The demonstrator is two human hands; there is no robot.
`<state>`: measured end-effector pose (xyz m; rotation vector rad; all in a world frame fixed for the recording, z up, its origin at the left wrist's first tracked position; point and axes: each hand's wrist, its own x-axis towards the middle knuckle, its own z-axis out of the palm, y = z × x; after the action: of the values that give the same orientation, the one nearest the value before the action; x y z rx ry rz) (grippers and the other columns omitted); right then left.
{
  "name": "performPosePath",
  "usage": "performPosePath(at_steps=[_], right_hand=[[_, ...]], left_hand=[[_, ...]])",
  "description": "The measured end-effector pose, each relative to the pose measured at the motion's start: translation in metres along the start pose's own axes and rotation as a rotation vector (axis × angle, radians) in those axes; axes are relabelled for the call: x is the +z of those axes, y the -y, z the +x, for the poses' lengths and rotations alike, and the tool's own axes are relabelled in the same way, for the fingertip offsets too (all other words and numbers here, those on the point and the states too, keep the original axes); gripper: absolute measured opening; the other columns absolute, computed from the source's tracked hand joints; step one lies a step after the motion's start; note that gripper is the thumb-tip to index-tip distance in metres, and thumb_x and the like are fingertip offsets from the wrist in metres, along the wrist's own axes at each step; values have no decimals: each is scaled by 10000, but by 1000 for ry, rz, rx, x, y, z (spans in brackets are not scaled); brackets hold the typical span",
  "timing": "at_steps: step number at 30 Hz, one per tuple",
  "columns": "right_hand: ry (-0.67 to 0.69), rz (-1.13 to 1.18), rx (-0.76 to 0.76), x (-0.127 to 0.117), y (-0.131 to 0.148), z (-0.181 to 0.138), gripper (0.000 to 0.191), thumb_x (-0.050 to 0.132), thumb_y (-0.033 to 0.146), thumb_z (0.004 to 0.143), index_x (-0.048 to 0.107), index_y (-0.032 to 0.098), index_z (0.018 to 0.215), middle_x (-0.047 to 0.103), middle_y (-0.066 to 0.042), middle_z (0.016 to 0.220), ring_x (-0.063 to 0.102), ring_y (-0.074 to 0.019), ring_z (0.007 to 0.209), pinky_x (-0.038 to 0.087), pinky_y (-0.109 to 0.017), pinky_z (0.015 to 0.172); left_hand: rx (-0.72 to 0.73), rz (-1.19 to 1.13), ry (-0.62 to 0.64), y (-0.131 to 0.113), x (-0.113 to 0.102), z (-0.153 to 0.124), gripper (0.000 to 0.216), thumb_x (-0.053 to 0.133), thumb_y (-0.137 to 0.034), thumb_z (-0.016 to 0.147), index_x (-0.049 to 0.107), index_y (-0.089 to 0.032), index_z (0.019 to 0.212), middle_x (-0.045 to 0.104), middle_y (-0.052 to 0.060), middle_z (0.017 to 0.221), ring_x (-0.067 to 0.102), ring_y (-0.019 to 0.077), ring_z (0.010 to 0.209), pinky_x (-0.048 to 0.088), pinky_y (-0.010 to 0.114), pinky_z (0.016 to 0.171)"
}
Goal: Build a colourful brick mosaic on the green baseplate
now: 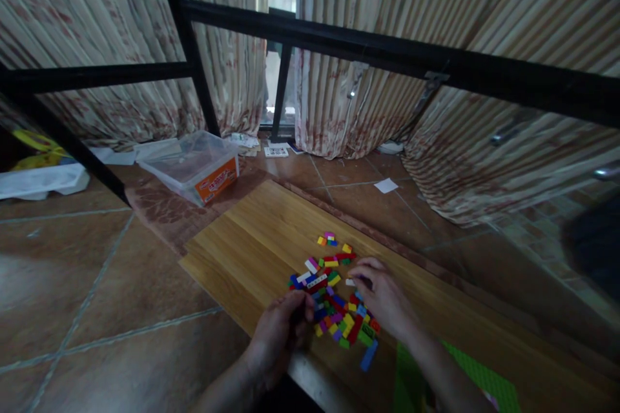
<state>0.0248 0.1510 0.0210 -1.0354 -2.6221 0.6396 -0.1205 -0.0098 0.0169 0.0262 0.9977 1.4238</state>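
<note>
A loose pile of small colourful toy building bricks [334, 300] lies on the wooden tabletop [261, 226]. At the pile's near left edge is my left hand [285, 322], its fingers curled closed; what they may hold is hidden. My right hand [382, 293] reaches over the pile's right side with thumb and fingers pinched together. By those fingertips shows a small white brick [350, 282]; I cannot tell whether it is gripped or lying on the wood. Under my right forearm, a green studded baseplate [484, 374] is partly covered. A long blue brick [369, 356] lies nearest me.
Beyond the table's far left corner, a clear plastic box [194, 161] with an orange label stands on a reddish mat [159, 206]. Black metal bars [310, 32] cross in front of patterned curtains [349, 103]. A white paper [386, 186] lies on the tiled floor.
</note>
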Motion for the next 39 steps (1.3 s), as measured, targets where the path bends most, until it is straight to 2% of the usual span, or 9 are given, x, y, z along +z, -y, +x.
performPosePath(at_steps=[6,10,13,17,21,27,31,36,39], right_hand=[[-55,-133,-130,7,18,29,267,522,232,855,661,235,1083,565,-78,1146,505,-240,1087,410,-374,942],[-22,-169,-168,17,20,35,224,553,226,844,681,234,1028,536,-84,1230,452,-263,1143,392,-402,959],[-34,-92,-132,16,18,32,129,598,211,811,691,226,900,576,-77,1154,474,-242,1113,396,-378,951],[-73,97,10,5,22,25,44,616,214,773,657,223,785,645,-39,903,562,-209,925,437,-343,838],[-117,522,236,-6,41,0,168,609,356,771,660,200,808,660,-16,745,592,-167,689,460,-284,655],[-145,983,416,4,78,-64,322,637,491,745,670,181,826,686,-50,793,628,-191,727,496,-278,663],[-210,965,482,15,82,-93,376,634,549,725,668,197,850,703,-67,834,650,-220,787,514,-284,708],[-345,770,496,23,86,-114,401,502,602,793,620,228,713,619,-5,610,594,-175,603,449,-227,553],[-427,737,501,29,92,-124,434,463,611,813,582,228,646,559,12,545,544,-151,538,411,-218,519]], left_hand=[[26,47,-11,1,0,3,303,549,-431,786,545,-158,655,325,-75,435,231,43,376,123,193,392],[35,47,-28,2,0,0,303,545,-432,784,549,-158,655,316,-77,421,223,40,365,123,189,390],[38,55,-36,2,1,-1,295,563,-429,769,553,-154,663,344,-74,429,232,36,359,126,187,384],[84,52,-38,-2,8,1,210,639,-338,708,593,-144,777,509,-37,577,303,25,393,149,174,389],[113,84,-58,-6,21,1,276,694,-334,688,616,-148,877,530,-37,630,350,27,433,200,165,413],[237,225,58,10,36,-9,371,749,-476,634,575,-156,701,489,-40,603,390,67,535,316,191,522],[331,465,77,26,34,-23,374,678,-511,703,559,-161,646,473,-25,606,399,104,607,337,214,586],[272,653,197,41,34,-40,391,607,-535,754,568,-162,643,479,-7,626,397,123,627,324,230,593],[258,658,202,52,33,-46,414,596,-567,746,545,-169,642,443,-18,617,373,116,607,308,227,571]])
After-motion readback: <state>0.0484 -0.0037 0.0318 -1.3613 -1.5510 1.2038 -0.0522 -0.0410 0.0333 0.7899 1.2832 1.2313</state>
